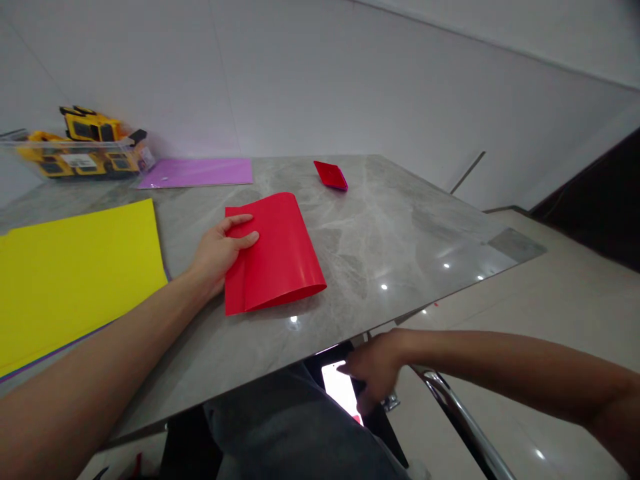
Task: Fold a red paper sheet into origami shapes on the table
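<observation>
At centre frame, the left hand [219, 252] pinches the folded red sheet [280, 253], whose loose bend could spring open if that grip slackens (the lower-centre right hand [379, 363]: grip unclear).

Room — tabletop [385, 247] right of red sheet [275, 253] | Obstacle — toy bin [50, 144], back left
</observation>
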Available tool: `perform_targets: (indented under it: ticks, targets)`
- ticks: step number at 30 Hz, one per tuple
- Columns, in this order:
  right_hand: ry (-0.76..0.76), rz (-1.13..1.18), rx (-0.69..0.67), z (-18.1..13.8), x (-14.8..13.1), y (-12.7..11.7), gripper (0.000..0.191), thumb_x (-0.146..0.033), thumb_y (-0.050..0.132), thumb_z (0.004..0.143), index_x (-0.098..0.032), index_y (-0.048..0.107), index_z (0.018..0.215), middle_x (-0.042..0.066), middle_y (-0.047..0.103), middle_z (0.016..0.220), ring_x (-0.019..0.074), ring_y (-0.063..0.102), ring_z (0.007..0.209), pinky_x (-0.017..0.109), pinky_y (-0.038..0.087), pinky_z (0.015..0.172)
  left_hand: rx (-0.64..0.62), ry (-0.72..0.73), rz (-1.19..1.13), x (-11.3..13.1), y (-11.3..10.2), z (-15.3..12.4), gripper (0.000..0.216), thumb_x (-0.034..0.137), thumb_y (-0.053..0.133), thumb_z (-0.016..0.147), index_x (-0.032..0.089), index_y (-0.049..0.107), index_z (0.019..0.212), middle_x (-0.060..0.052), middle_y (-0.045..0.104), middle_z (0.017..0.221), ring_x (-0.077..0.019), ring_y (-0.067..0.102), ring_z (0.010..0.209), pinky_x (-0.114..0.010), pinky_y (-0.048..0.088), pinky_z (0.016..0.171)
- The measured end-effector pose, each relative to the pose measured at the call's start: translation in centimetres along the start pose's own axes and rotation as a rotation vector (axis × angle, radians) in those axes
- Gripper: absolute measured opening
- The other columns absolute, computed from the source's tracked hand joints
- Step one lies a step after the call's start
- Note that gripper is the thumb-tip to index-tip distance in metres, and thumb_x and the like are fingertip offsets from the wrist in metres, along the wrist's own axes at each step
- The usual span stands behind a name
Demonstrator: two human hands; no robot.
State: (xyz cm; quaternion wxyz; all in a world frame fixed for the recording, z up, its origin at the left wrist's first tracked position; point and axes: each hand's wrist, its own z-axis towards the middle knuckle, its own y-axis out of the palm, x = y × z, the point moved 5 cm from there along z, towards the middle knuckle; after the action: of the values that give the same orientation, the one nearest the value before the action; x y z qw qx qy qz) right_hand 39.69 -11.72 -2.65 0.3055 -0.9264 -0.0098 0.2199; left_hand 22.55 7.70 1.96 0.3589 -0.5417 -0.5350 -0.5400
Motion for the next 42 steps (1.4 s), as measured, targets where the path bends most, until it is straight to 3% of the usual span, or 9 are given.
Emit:
perform_targets:
  ticks: [3,7,9,15,20,24,29,36,42]
  targets:
    - [-0.491,0.046,-0.106,-4.4,-4.1,-3.7,0.036,-0.035,0.062,0.084,-0.018,0.066,0.115,0.006,0.073,0.091,0.0163,0.069,0.075,0.024,0.051,0.064,0.086,0.054,-0.019,0.0,-0.1,0.3,0.037,0.000,0.065,0.072,0.021,0.065,0.102,-0.004,0.068,0.084,-0.0150,0.065,0.059,-0.026,0.057,0.051]
    - [-0.446,0.037,0.842,-4.8,-5.6,-13.5,0.033,-0.026,0.044,0.095,-0.015,0.060,0.121,0.010,0.066,0.110,0.0187,0.063,0.096,0.034,0.048,0.085,0.163,0.098,-0.035,-0.2,-0.2,0.6,0.035,0.002,0.066,0.072,0.020,0.064,0.102,-0.005,0.068,0.091,-0.0146,0.065,0.064,-0.026,0.057,0.056]
    - [-0.350,-0.124,1.033,-1.4,-5.8,-15.2,0.046,-0.029,0.049,0.092,-0.016,0.046,0.136,0.015,0.048,0.137,0.0278,0.046,0.124,0.047,0.038,0.101,0.173,0.120,-0.056,-0.3,-0.3,0.5,0.038,0.004,0.065,0.072,0.021,0.062,0.105,-0.005,0.068,0.096,-0.0150,0.066,0.069,-0.026,0.057,0.061]
    - [-0.245,-0.327,0.945,5.7,-4.8,-16.1,0.064,-0.041,0.050,0.089,-0.015,0.034,0.145,0.017,0.027,0.151,0.0383,0.015,0.140,0.058,0.023,0.108,0.035,0.123,-0.002,-0.5,-1.3,1.3,0.065,0.013,0.060,0.077,0.027,0.035,0.136,-0.007,0.060,0.125,-0.0212,0.065,0.101,-0.037,0.056,0.083]
    - [-0.306,-0.390,0.893,3.8,-3.2,-17.4,0.062,-0.048,0.055,0.084,-0.016,0.049,0.137,0.017,0.036,0.147,0.0408,0.024,0.136,0.058,0.022,0.108,-0.088,0.323,0.931,1.9,-4.0,2.1,0.071,0.028,0.065,0.073,0.017,0.040,0.139,-0.015,0.032,0.150,-0.0349,0.035,0.135,-0.050,0.035,0.107]
    - [-0.355,-0.421,0.811,3.5,-2.3,-17.5,0.048,-0.048,0.045,0.090,-0.024,0.058,0.130,0.010,0.045,0.142,0.0382,0.022,0.137,0.057,0.016,0.111,-0.412,0.305,1.359,1.7,-4.1,1.1,0.079,0.041,0.062,0.075,0.012,0.035,0.143,-0.018,0.025,0.154,-0.0332,0.026,0.140,-0.046,0.021,0.114]
    - [-0.438,-0.442,0.788,2.5,-1.0,-18.3,0.042,-0.044,0.049,0.089,-0.030,0.059,0.128,0.007,0.040,0.147,0.0357,0.035,0.129,0.057,0.022,0.107,-0.565,0.368,1.424,1.0,-2.9,0.0,0.084,0.049,0.058,0.080,0.017,0.022,0.149,-0.017,0.008,0.157,-0.0345,0.009,0.143,-0.058,0.010,0.112]
    - [-0.461,-0.345,0.815,4.6,1.6,-18.4,0.046,-0.045,0.055,0.087,-0.037,0.052,0.133,-0.001,0.015,0.158,0.0397,-0.004,0.143,0.067,-0.001,0.108,-0.537,0.381,1.410,0.5,-2.7,0.1,0.083,0.057,0.059,0.079,0.022,0.027,0.147,-0.015,0.014,0.157,-0.0328,0.011,0.143,-0.062,0.000,0.111]
    - [-0.343,-0.146,0.751,4.4,1.2,-16.8,0.048,-0.036,0.050,0.090,-0.035,0.046,0.138,0.000,0.014,0.158,0.0343,0.001,0.144,0.059,0.011,0.113,-0.539,0.359,1.395,0.7,-2.4,-0.2,0.085,0.058,0.060,0.078,0.021,0.028,0.147,-0.015,0.016,0.156,-0.0332,0.011,0.143,-0.065,0.000,0.110]
